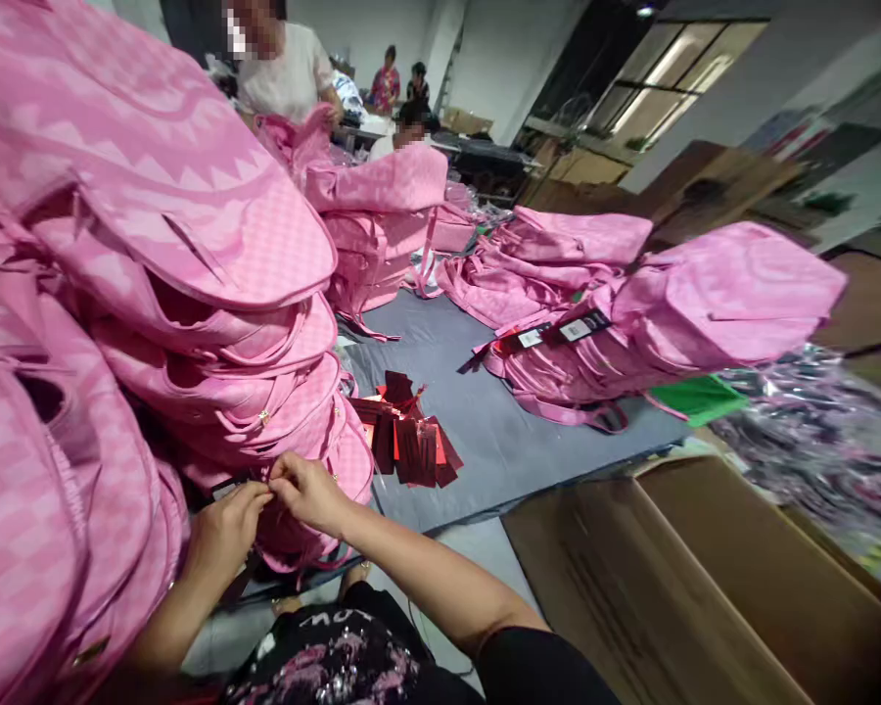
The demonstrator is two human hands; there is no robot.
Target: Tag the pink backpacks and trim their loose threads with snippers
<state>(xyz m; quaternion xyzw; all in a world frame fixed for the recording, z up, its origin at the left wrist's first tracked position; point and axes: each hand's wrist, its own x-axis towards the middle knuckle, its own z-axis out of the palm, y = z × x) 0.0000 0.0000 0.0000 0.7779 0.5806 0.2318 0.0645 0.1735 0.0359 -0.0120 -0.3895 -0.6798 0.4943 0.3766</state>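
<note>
Pink bags (220, 235) stand in a tall, leaning stack on the near left of the table, and both hands work low against its front side. The left hand (224, 534) and the right hand (309, 492) meet there, thumbs and fingertips pinched closed and almost touching; whatever lies between them is too small to make out. Beside the left fingers a dark edge shows, perhaps a tag, though the view is poor. More pink bags lean at the far left, close to the left forearm.

Just to the right of the stack, red tags (418, 446) lie in a loose heap on the grey table (491, 480). Beyond them rests another bag pile (741, 294), with black tags (583, 325) hanging from its near side and a green sheet (697, 397) beneath. An open cardboard box (712, 578) stands at the lower right, near clear plastic wrapping (829, 450). Across the table, a co-worker in a white top (286, 73) stands by further bags.
</note>
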